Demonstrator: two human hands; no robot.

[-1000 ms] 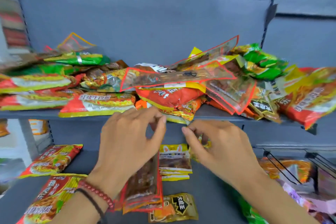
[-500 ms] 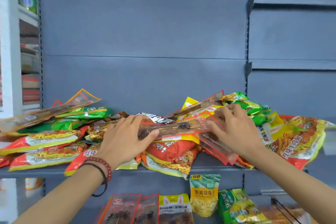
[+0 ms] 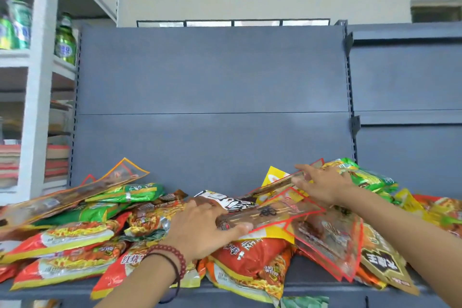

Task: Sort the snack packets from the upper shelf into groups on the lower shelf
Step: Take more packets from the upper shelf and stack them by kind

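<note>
Both hands are up on the upper shelf (image 3: pixel 312 282), working at the heap of snack packets that covers it from end to end. The left hand (image 3: pixel 200 227) lies flat on a long clear red-edged packet (image 3: pixel 270 212) near the middle of the heap, thumb tucked under its near edge and fingers (image 3: pixel 197 207) spread over the top, so it is pinching that packet rather than just resting there. The right hand (image 3: pixel 322 184), at about two o'clock from the left, has its fingers closed on the end of a second clear packet (image 3: pixel 277 186) of the same kind, which leans up against a yellow packet (image 3: pixel 271 177).

To my eye the step is pulling out the matching clear packets together. They are thin, slippery and wedged between fatter bags, so I would lift each one upward before drawing it toward the shelf edge; dragging it flat could take the orange noodle bag (image 3: pixel 252 260) at six o'clock with it, and that bag already hangs over the front lip. A third clear packet (image 3: pixel 332 240) at four o'clock also overhangs and could slide off if nudged.

The lower shelf, where the groups belong, is out of view, so I cannot tell how far the sorting has got; plenty of packets are left up top.
</note>
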